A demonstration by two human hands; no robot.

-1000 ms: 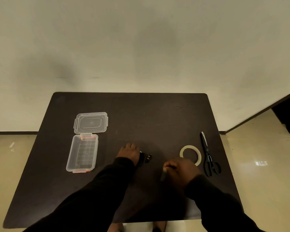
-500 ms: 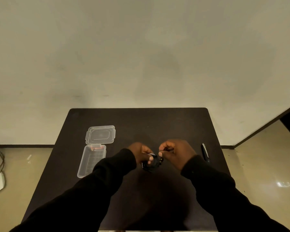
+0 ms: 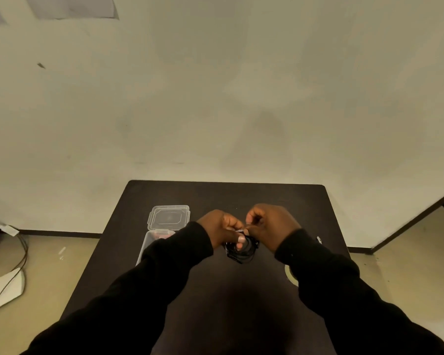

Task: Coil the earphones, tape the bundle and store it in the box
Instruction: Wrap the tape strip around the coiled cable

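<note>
The black earphones (image 3: 242,251) hang as a coiled bundle above the dark table (image 3: 228,196). My left hand (image 3: 222,230) pinches the top of the coil between thumb and fingers. My right hand (image 3: 271,225) is closed next to it and holds a small pale strip of tape (image 3: 240,230) against the bundle. The clear plastic box (image 3: 149,244) lies open to the left, its lid (image 3: 169,217) folded back, and my left sleeve covers its near part. The tape roll (image 3: 290,275) peeks out under my right sleeve.
A tip of the scissors (image 3: 319,239) shows past my right wrist on the table's right side. On the floor to the left lie a cable (image 3: 23,254) and a white device (image 3: 5,288). A wall stands behind the table.
One second ago the hands rested on the table; they have lifted the coil and met above it. The view has tilted upward, and the table now sits lower in the frame.
</note>
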